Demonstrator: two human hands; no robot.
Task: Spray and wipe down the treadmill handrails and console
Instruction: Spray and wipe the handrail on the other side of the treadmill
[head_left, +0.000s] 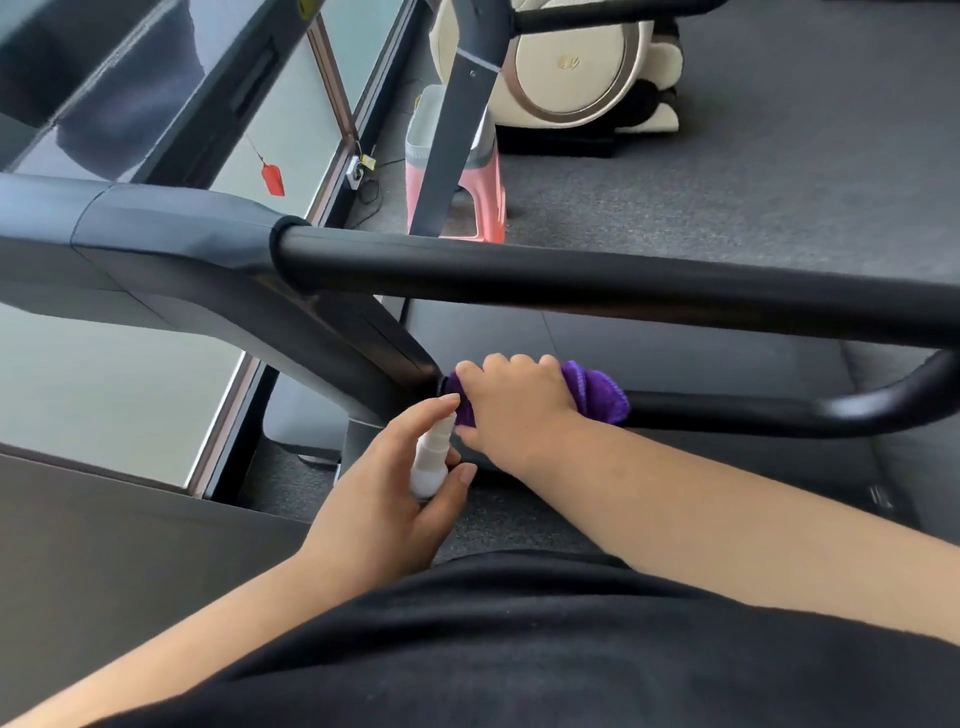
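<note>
**A:** Grey carpet floor (779, 171) fills the upper right of the head view. What stands on it?

**B:** Largest is the treadmill frame (171, 249), dark grey, entering from the left. From it the upper handrail (571, 275), a thick black padded bar, runs rightward across the whole view. Below it the lower handrail (753, 413), a thinner black tube, runs right and curves upward at the right edge.

**A:** And beyond the treadmill?

**B:** A cream-and-black machine (566, 62) stands on the carpet at top centre; a pink stool (488, 208) sits in front of it, partly hidden by a grey upright (457, 140). A red tag (274, 179) hangs on a cord near the window at left.

**A:** State of the hands?

**B:** The right hand (519, 405) lies on top of the purple cloth (597, 389), fingers curled over it, pressing it around the lower handrail near its junction with the frame. The cloth bunches out to the right of the knuckles. The left hand (384, 493) grips a small white spray bottle (434, 457), fingers wrapped about its body, forefinger extended to the nozzle top. The nozzle end is just beside the cloth's left end; whether they touch cannot be told.

**A:** Foreground?

**B:** Black clothing (519, 649) of the person spans the bottom edge.
</note>
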